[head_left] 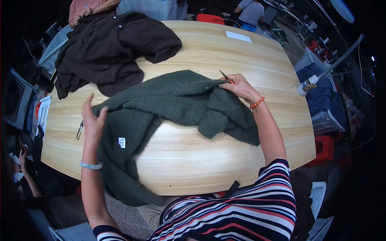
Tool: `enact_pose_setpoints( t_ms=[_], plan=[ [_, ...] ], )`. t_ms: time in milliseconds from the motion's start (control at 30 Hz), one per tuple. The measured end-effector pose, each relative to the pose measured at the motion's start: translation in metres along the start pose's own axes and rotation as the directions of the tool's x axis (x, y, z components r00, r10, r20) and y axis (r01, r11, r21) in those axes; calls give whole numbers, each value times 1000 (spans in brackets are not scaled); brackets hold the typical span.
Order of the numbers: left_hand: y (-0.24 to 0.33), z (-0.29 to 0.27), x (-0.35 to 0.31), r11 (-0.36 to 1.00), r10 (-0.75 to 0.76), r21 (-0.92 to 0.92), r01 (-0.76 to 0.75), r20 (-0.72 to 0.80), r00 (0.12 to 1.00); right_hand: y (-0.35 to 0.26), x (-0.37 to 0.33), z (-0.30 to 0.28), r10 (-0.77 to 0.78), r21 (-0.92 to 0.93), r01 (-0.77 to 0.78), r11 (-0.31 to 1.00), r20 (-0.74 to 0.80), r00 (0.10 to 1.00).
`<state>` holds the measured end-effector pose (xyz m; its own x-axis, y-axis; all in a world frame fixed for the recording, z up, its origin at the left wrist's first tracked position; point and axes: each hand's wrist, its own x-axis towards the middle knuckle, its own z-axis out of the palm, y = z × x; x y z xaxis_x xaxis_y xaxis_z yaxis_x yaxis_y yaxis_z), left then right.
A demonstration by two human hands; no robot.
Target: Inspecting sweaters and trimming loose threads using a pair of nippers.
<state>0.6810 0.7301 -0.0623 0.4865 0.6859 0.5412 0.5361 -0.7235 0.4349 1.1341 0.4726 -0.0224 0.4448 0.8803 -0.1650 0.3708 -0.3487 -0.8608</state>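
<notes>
A dark green knitted sweater (177, 100) lies spread and partly folded across the table, one end hanging over the near edge. A small white label (122, 142) shows on its left part. My right hand (242, 88) pinches the sweater's upper edge and also holds a small pointed metal tool (223, 75) with an orange part; its kind is not clear. Beside the sweater's left edge, my left hand (94, 120) is open, thumb and fingers apart, slightly blurred. Whether it touches the knit I cannot tell.
A dark brown knitted garment (116, 48) is heaped at the far left of the wooden table (281, 116). A slim silver-and-dark tool (79, 130) lies near my left wrist. White paper (238, 37) lies at the back. A person (92, 9) stands across; a lamp arm (341, 60) reaches in from the right.
</notes>
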Motion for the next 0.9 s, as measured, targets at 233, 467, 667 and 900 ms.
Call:
enact_pose_setpoints(
  t_ms=[233, 467, 667, 900],
  plan=[
    [167, 66, 25, 929, 174, -370, -20, 390, 904, -33, -31, 15, -67, 224, 27, 974, 177, 982],
    [204, 116, 45, 822, 335, -566, 58, 563, 756, -51, -54, 6, -129, 234, 54, 971, 320, 939],
    [137, 89, 51, 685, 85, -669, 289, 468, 880, -30, -42, -7, -122, -33, 139, 990, 304, 945],
    [53, 64, 42, 632, -252, -666, 395, 305, 918, -6, -22, 10, -63, -148, 110, 983, 295, 954]
  ],
)
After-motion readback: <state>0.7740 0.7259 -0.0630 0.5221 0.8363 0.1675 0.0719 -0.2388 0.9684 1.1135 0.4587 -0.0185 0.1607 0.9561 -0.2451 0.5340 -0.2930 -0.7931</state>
